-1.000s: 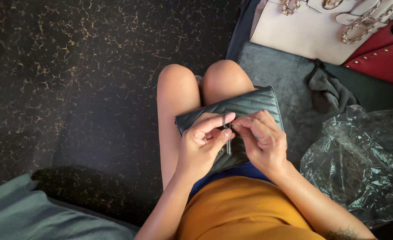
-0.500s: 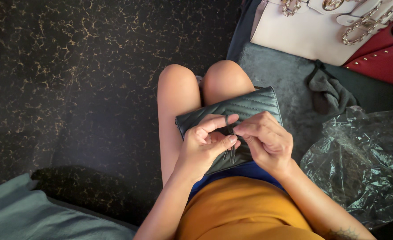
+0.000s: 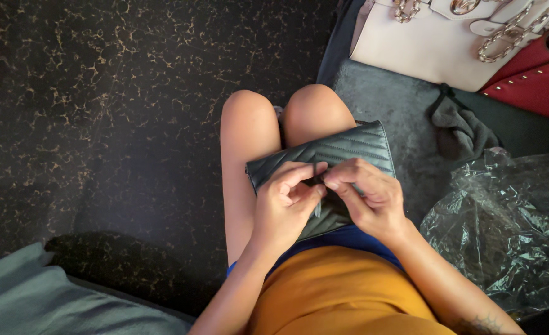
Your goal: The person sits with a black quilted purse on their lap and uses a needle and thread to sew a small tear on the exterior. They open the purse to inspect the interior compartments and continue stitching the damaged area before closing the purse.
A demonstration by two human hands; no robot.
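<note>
Dark green quilted wallet lies across my lap, under both hands, far edge toward knees. My left hand curled over its near-left part, fingers bent, thumb and forefinger pinched at small piece at wallet's middle. My right hand arched over from other side, fingertips meeting left ones at same spot, also pinching; cannot tell what piece is. Wrists angle inward, forearms converge. Crumpled clear plastic bag just right of right hand. Cream handbag with chain well beyond right hand.

Cream handbag, crumpled plastic (clear), grey cloth
</note>
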